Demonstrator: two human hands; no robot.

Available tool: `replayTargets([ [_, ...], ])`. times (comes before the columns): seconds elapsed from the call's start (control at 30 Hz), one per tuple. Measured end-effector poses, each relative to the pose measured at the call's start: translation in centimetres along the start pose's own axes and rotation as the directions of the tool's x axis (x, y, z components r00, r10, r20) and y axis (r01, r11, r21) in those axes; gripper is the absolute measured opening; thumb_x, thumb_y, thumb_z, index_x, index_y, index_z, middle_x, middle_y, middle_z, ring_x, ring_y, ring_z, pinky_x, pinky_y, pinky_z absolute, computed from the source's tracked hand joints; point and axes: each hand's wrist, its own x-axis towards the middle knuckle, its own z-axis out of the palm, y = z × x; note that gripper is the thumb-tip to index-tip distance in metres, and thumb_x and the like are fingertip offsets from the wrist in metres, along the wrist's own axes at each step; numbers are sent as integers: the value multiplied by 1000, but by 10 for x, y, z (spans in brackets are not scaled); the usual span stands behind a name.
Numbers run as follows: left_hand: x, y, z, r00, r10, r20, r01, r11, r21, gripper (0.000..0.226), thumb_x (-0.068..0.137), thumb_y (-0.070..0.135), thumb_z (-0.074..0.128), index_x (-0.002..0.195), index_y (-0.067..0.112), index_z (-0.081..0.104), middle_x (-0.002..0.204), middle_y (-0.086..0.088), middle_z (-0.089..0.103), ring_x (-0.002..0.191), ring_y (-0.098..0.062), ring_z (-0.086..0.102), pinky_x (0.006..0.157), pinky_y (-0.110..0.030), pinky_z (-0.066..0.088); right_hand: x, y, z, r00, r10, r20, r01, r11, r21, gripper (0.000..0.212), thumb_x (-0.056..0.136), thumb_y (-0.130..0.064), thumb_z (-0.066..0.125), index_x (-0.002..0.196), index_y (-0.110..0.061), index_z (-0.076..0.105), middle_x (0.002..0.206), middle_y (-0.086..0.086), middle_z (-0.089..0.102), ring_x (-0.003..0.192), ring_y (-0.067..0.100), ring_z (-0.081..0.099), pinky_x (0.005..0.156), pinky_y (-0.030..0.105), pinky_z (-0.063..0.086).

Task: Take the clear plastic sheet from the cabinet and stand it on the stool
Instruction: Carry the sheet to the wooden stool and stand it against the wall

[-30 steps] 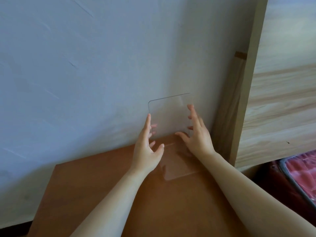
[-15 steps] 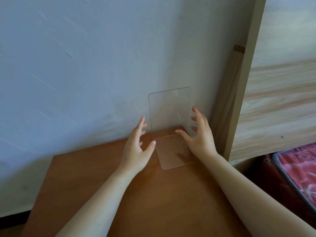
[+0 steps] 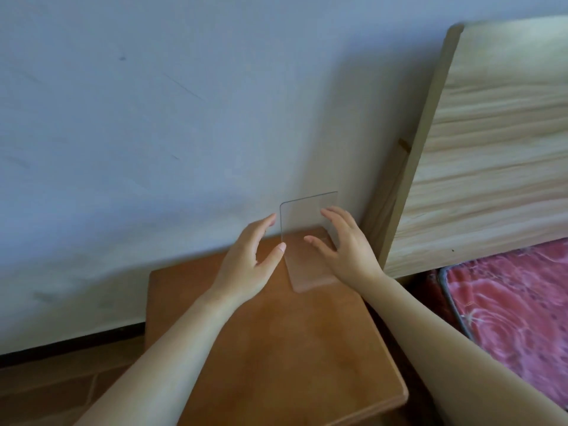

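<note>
Plastic sheet (image 3: pixel 302 218): clear, upright at the stool's (image 3: pixel 276 348) back edge, leaning on the wall (image 3: pixel 153 133) for support. Left hand (image 3: pixel 246 265) and right hand (image 3: pixel 347 250): grip wide, flanking the sheet, seemingly ready to steady it. Contact: cannot tell.

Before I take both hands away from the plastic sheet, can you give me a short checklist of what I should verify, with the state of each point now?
1. Sheet stands upright on the stool: ok, its lower part lies flat on the wood, the upper part rises along the wall.
2. Sheet leans on the wall: cannot tell, the contact is not visible.
3. Left hand is free of the sheet: cannot tell, the thumb is at its left edge.
4. Right hand is free: cannot tell, the fingers overlap the sheet.
5. Sheet is away from the stool's edges: ok on the front; the right side is hidden by the hand.
</note>
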Motion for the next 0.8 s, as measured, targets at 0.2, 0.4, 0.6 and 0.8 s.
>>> replayTargets([
  [0.2,-17,113,-69,995,-10,104,1,996,93,46,92,38,47,137,31,38,140,14,41,126,2,36,101,-16,28,-17,-79,-96,991,65,114,-63,998,-19,61,85,-46,56,136,-17,40,144,0,40,129,16,40,102,26,33],
  [0.4,-43,218,-136,986,-69,154,42,985,170,46,94,41,40,138,29,37,143,9,40,130,-5,34,101,-20,24,-46,-152,-190,967,144,210,-143,989,-23,56,87,-47,53,133,-16,44,141,1,43,128,15,40,99,21,29],
  [0.6,-75,288,-174,986,-21,168,-14,979,202,48,93,48,34,137,30,37,143,8,41,132,-8,35,104,-27,29,-71,-207,-251,971,92,219,-86,996,-36,60,86,-51,51,135,-19,41,142,-2,40,128,14,39,97,21,28],
  [0.8,-118,307,-199,996,-15,85,-4,978,209,53,88,57,29,136,37,35,137,20,38,126,7,30,102,-19,25,-87,-239,-275,976,-16,216,18,1000,-5,61,86,-50,51,138,-20,37,144,-5,37,130,11,35,99,18,26],
])
